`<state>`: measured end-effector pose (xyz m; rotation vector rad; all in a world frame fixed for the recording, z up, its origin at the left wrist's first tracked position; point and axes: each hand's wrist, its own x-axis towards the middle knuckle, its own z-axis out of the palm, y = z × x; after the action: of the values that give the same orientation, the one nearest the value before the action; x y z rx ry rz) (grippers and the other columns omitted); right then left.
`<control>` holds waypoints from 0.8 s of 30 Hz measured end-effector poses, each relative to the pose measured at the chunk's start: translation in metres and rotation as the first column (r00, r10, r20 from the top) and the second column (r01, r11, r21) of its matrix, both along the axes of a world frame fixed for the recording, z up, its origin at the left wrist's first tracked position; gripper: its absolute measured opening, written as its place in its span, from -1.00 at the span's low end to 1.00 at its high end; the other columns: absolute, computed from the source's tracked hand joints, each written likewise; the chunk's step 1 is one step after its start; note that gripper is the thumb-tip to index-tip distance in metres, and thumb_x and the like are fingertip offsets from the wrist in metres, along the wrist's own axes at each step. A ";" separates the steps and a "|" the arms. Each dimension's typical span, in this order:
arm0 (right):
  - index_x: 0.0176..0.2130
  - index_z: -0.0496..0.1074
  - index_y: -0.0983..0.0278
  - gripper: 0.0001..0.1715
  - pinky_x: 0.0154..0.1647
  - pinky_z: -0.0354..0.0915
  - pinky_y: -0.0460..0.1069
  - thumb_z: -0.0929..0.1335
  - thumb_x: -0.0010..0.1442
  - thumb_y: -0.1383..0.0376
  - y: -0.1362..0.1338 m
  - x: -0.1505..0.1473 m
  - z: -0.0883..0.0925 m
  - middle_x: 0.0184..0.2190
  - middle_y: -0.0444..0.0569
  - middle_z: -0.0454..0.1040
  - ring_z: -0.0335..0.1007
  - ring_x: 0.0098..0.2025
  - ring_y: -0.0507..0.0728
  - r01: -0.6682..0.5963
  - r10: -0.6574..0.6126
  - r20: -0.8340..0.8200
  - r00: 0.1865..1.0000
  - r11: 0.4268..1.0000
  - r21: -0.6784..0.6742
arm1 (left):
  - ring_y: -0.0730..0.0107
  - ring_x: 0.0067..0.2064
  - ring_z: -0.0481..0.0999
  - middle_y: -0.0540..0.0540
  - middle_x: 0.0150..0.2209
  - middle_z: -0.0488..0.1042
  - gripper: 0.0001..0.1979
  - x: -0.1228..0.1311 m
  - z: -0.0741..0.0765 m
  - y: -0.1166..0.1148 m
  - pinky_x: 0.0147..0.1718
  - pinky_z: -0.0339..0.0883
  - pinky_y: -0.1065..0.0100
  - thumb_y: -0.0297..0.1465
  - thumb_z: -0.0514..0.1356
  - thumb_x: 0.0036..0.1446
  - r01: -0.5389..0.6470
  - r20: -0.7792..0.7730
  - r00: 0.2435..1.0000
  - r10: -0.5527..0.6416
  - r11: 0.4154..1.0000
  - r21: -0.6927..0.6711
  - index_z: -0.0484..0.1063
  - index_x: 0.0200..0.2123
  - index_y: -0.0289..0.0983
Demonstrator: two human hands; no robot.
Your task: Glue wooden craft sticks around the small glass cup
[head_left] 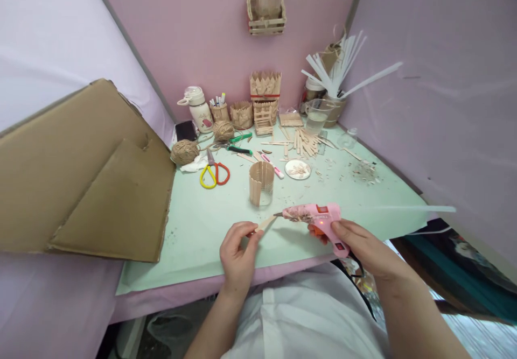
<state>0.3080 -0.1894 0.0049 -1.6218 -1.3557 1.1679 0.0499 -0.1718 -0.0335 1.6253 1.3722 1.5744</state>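
My left hand [239,251] pinches one end of a flat wooden craft stick [266,223] above the table's front part. The fingers of my right hand [359,243] wrap round the handle of a pink hot glue gun [301,213], with a finger at its orange trigger. Its nozzle meets or nearly meets the stick's far end; I cannot tell which. A long clear glue stick [404,209] juts from the gun's back. Just beyond stands a clear cup [265,197] partly covered with upright craft sticks.
Scissors [215,175], twine balls [184,152], green pliers [239,148] and a pink cutter [272,166] lie to the left and middle. A white dish [298,175] and loose craft sticks [306,142] are behind. Cardboard [121,197] leans at left; glue sticks [335,74] stand back right.
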 end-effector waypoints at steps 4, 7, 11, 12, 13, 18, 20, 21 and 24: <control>-0.17 0.61 0.21 -0.32 0.00 0.37 0.18 0.27 0.14 -0.24 0.000 -0.010 0.000 -0.12 0.08 0.60 0.49 -0.06 0.29 -0.032 0.004 -0.150 0.989 0.983 -0.180 | 0.36 -0.25 0.52 -0.08 -0.33 0.53 -0.97 0.000 0.000 0.000 -0.28 0.41 0.36 -0.41 0.27 0.12 0.002 -0.009 1.000 -0.002 1.000 0.026 0.53 -0.35 -0.23; -0.15 0.60 0.18 -0.34 0.04 0.34 0.19 0.30 0.11 -0.24 0.000 -0.012 -0.001 -0.06 0.06 0.58 0.47 -0.02 0.30 -0.001 -0.038 -0.174 0.984 0.976 -0.220 | 0.38 -0.26 0.52 -0.07 -0.34 0.53 -0.98 0.000 0.000 0.001 -0.29 0.41 0.38 -0.42 0.28 0.12 0.000 -0.019 1.000 0.001 0.999 0.041 0.53 -0.35 -0.22; -0.20 0.60 0.16 -0.39 -0.03 0.39 0.18 0.31 0.11 -0.22 0.001 -0.013 -0.004 -0.11 0.06 0.60 0.49 -0.06 0.29 -0.024 -0.014 -0.205 0.979 0.983 -0.184 | 0.37 -0.26 0.52 -0.07 -0.34 0.53 -0.97 0.000 0.000 0.000 -0.29 0.41 0.37 -0.41 0.28 0.12 0.003 -0.025 1.000 -0.002 0.999 0.041 0.53 -0.35 -0.23; -0.20 0.61 0.16 -0.40 -0.06 0.40 0.18 0.32 0.11 -0.22 0.001 -0.014 -0.004 -0.12 0.06 0.60 0.50 -0.08 0.30 -0.017 -0.021 -0.211 0.977 0.984 -0.176 | 0.37 -0.26 0.53 -0.08 -0.34 0.53 -0.97 0.000 0.000 0.000 -0.30 0.41 0.37 -0.41 0.28 0.12 0.005 -0.023 1.000 -0.004 0.999 0.041 0.53 -0.35 -0.23; -0.21 0.61 0.16 -0.41 -0.07 0.41 0.18 0.33 0.10 -0.21 0.001 -0.014 -0.004 -0.13 0.07 0.60 0.51 -0.10 0.30 -0.010 -0.028 -0.215 0.976 0.985 -0.171 | 0.36 -0.26 0.53 -0.08 -0.34 0.53 -0.97 0.000 -0.001 0.000 -0.30 0.42 0.37 -0.41 0.27 0.12 0.006 -0.021 1.000 -0.006 0.999 0.041 0.54 -0.35 -0.23; -0.29 0.60 0.20 -0.45 -0.07 0.40 0.16 0.34 0.10 -0.18 0.000 -0.017 -0.003 -0.21 0.05 0.62 0.50 -0.11 0.29 -0.015 -0.026 -0.243 0.970 0.986 -0.169 | 0.36 -0.26 0.53 -0.08 -0.34 0.54 -0.96 -0.001 -0.001 0.000 -0.29 0.42 0.36 -0.41 0.27 0.12 0.009 -0.019 1.000 -0.008 0.999 0.045 0.54 -0.34 -0.23; -0.29 0.59 0.20 -0.45 -0.07 0.39 0.14 0.34 0.10 -0.18 0.000 -0.017 -0.003 -0.18 0.03 0.61 0.50 -0.11 0.29 -0.008 -0.037 -0.241 0.970 0.983 -0.184 | 0.36 -0.26 0.53 -0.08 -0.34 0.54 -0.96 -0.001 -0.001 0.000 -0.29 0.42 0.36 -0.41 0.27 0.12 0.008 -0.024 1.000 -0.007 0.999 0.045 0.54 -0.35 -0.22; -0.29 0.59 0.19 -0.44 -0.08 0.39 0.14 0.34 0.10 -0.19 0.000 -0.017 -0.003 -0.17 0.03 0.61 0.49 -0.11 0.29 -0.002 -0.044 -0.234 0.971 0.981 -0.194 | 0.36 -0.26 0.53 -0.08 -0.34 0.54 -0.97 -0.001 -0.001 0.000 -0.29 0.41 0.36 -0.41 0.27 0.12 0.008 -0.025 1.000 -0.007 0.999 0.044 0.54 -0.35 -0.22; -0.28 0.57 0.18 -0.43 -0.12 0.39 0.13 0.33 0.09 -0.21 -0.001 -0.016 -0.003 -0.19 0.01 0.61 0.49 -0.13 0.28 0.002 -0.050 -0.218 0.975 0.977 -0.215 | 0.36 -0.26 0.53 -0.08 -0.34 0.53 -0.97 -0.001 0.000 0.000 -0.28 0.41 0.36 -0.41 0.27 0.12 0.009 -0.027 1.000 -0.008 0.999 0.041 0.54 -0.35 -0.22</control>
<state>0.2916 -0.1900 0.0015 -1.5938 -1.0933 1.4733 0.0492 -0.1720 -0.0339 1.6800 1.3531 1.5916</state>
